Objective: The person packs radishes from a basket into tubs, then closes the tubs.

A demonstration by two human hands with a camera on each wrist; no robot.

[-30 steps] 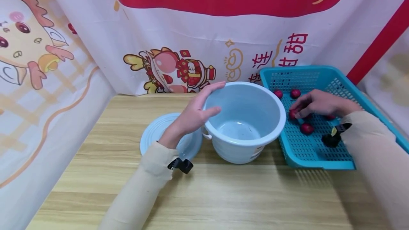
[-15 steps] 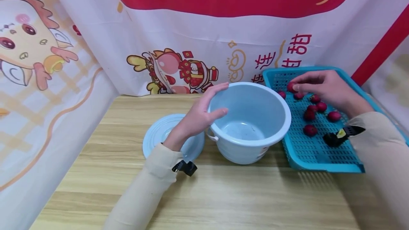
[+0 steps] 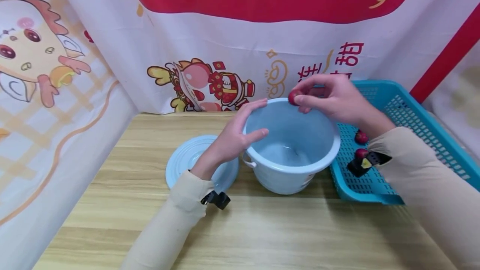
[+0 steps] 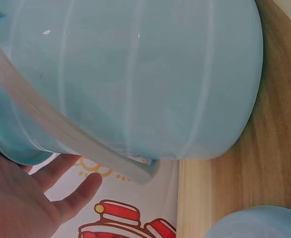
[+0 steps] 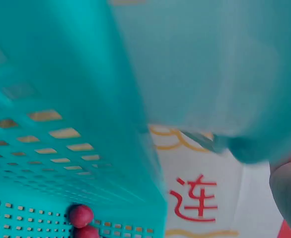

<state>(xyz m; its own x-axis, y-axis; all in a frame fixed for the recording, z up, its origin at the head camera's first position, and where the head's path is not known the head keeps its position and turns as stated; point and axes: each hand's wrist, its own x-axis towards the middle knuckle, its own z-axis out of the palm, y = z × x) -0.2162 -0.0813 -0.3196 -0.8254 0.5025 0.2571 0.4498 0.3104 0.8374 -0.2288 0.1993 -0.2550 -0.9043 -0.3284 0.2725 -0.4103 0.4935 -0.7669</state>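
Note:
A light blue bucket (image 3: 286, 178) stands upright on the wooden table. My left hand (image 3: 233, 136) rests on its left rim, the thumb over the inside and the fingers straight along the edge. In the left wrist view, the bucket's white handle (image 4: 66, 130) hangs across its side near relaxed fingers (image 4: 81, 194). My right hand (image 3: 335, 100) pinches a small round red fruit (image 3: 293, 96) at the bucket's back right rim. Several similar red fruits (image 3: 361, 137) lie in a teal perforated basket (image 3: 348, 195), partly hidden behind the right arm.
Left of the bucket, a light blue round lid (image 3: 181, 157) lies flat on the table (image 3: 247, 232), partly under the left forearm. A printed cloth (image 3: 225, 36) hangs behind, and another covers the left side. The basket stands close to the bucket's right side.
My right hand has picked a red fruit up from the basket and carried it left to the bucket's rim. The left hand has stayed at the bucket's left rim.

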